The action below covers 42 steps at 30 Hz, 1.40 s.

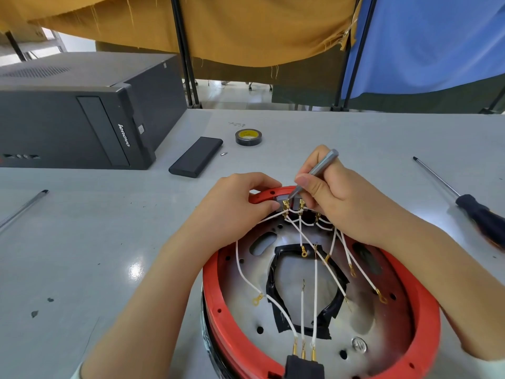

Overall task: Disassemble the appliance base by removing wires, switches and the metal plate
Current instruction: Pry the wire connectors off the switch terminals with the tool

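Grey switch (284,202) pinched by left fingers (274,205); right fingers (306,184) grip tool (317,170).

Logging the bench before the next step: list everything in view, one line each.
appliance base: one, red rim, near centre of table
metal plate: one, silver, inside base
wires: several, white with gold terminals, across plate
switch: grey, at base's far rim
small screwdriver: one, grey, tip at switch
large screwdriver: one, black handle, right
tape roll: one, black, far centre
black case: one, left of tape
computer tower: one, black, left
table: one, grey
left hand: pinches switch
right hand: grips small screwdriver
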Tool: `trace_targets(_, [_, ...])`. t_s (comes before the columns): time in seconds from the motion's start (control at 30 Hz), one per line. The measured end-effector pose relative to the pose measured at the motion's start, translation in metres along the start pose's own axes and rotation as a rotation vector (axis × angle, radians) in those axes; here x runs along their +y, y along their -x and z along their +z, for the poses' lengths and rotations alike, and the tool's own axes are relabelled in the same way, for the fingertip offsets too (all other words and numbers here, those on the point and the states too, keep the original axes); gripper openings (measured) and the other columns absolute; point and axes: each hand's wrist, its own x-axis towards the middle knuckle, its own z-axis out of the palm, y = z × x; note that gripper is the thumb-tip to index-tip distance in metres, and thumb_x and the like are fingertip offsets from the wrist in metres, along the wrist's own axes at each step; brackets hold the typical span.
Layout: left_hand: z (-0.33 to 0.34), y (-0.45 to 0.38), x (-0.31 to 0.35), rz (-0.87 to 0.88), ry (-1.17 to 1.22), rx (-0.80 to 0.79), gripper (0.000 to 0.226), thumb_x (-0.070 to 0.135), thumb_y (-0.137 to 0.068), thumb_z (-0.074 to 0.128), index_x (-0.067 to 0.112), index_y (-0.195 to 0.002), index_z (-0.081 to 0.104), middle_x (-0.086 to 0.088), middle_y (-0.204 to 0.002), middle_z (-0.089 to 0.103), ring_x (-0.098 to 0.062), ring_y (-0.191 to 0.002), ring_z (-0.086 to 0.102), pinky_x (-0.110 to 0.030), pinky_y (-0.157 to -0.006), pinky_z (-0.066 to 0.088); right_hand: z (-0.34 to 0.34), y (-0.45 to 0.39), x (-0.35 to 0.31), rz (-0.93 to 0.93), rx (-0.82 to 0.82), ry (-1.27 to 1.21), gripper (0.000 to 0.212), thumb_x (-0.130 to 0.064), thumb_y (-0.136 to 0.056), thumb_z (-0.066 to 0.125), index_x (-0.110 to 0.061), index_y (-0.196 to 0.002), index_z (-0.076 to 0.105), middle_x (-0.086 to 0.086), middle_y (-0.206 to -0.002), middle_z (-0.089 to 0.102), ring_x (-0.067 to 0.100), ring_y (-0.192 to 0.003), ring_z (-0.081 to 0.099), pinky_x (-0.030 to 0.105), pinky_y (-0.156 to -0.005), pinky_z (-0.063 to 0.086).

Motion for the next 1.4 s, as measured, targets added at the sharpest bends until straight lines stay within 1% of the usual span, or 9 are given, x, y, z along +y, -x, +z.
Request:
trace_targets(0.17, [0.000,-0.001,0.000,0.001,0.009,-0.001,0.024,0.024,-0.087,0.063,0.036,-0.108,0.065,0.020,-0.103,0.067,0.004,-0.091,0.063,-0.018,-0.084,0.046,-0.001,-0.017,-0.004,0.006,-0.103,0.083,0.015,-0.037,-0.100,0.030,-0.034,-0.085,0.034,-0.005,-0.060,0.053,0.002,-0.049,0.045,0.022,-0.057,0.036])
trace_targets(0.33, [0.000,0.000,0.000,0.009,0.034,-0.014,0.024,0.022,-0.088,0.061,0.033,-0.109,0.066,0.021,-0.102,0.067,0.003,-0.091,0.063,-0.017,-0.082,0.047,0.004,-0.029,-0.008,0.029,-0.111,0.137,0.018,-0.040,-0.099,0.028,-0.035,-0.083,0.033,-0.005,-0.063,0.048,0.006,-0.054,0.045,0.029,-0.061,0.040])
trace_targets(0.47, [0.000,0.000,0.000,0.001,0.043,-0.017,0.023,0.023,-0.089,0.061,0.035,-0.108,0.064,0.021,-0.105,0.066,0.002,-0.092,0.062,-0.021,-0.085,0.047,0.006,-0.032,-0.002,0.057,-0.059,0.106,0.019,-0.040,-0.099,0.029,-0.034,-0.082,0.034,-0.008,-0.054,0.045,0.000,-0.044,0.045,0.028,-0.057,0.037])
trace_targets(0.6, [0.000,-0.001,0.000,-0.004,0.048,-0.020,0.023,0.022,-0.090,0.060,0.034,-0.110,0.064,0.020,-0.107,0.066,0.002,-0.094,0.062,-0.021,-0.086,0.047,0.005,-0.032,0.004,0.137,-0.046,-0.142,0.022,-0.035,-0.100,0.032,-0.024,-0.084,0.040,-0.007,-0.047,0.043,0.006,-0.039,0.035,0.021,-0.045,0.035])
trace_targets(0.7, [0.000,0.000,-0.001,-0.006,0.048,-0.020,0.023,0.024,-0.089,0.061,0.035,-0.109,0.064,0.020,-0.107,0.065,0.001,-0.094,0.062,-0.023,-0.088,0.047,0.004,-0.024,0.005,0.073,0.045,-0.281,0.023,-0.031,-0.101,0.032,-0.020,-0.083,0.040,-0.004,-0.047,0.042,0.008,-0.040,0.034,0.016,-0.041,0.033])
trace_targets(0.9, [0.000,-0.001,-0.002,-0.005,0.052,-0.016,0.025,0.023,-0.089,0.061,0.034,-0.110,0.064,0.019,-0.107,0.066,0.000,-0.092,0.062,-0.023,-0.088,0.048,0.008,-0.019,0.004,-0.087,0.020,0.033,0.019,-0.039,-0.097,0.028,-0.028,-0.085,0.038,-0.011,-0.051,0.049,0.005,-0.044,0.040,0.019,-0.048,0.038])
trace_targets(1.17, [0.001,-0.001,-0.002,0.010,0.062,-0.011,0.023,0.023,-0.089,0.061,0.035,-0.108,0.064,0.019,-0.105,0.067,0.002,-0.092,0.062,-0.018,-0.083,0.047,0.009,-0.016,0.000,-0.115,0.017,0.151,0.024,-0.052,-0.091,0.025,-0.031,-0.086,0.036,-0.003,-0.057,0.047,0.009,-0.050,0.044,0.040,-0.057,0.046])
trace_targets(1.27, [0.000,-0.001,-0.002,0.012,0.059,-0.017,0.024,0.022,-0.089,0.060,0.032,-0.110,0.064,0.018,-0.105,0.067,-0.001,-0.092,0.063,-0.020,-0.084,0.047,0.010,-0.018,-0.003,-0.103,0.004,0.220,0.022,-0.048,-0.092,0.025,-0.030,-0.087,0.036,-0.002,-0.060,0.052,0.011,-0.054,0.049,0.036,-0.057,0.045])
trace_targets(1.4, [0.000,0.000,-0.001,0.009,0.049,-0.011,0.024,0.022,-0.089,0.060,0.032,-0.111,0.064,0.018,-0.104,0.066,-0.001,-0.091,0.062,-0.012,-0.079,0.044,0.010,-0.029,-0.001,0.016,-0.023,0.101,0.017,-0.039,-0.099,0.029,-0.033,-0.084,0.035,-0.012,-0.049,0.049,0.001,-0.043,0.044,0.025,-0.054,0.034])
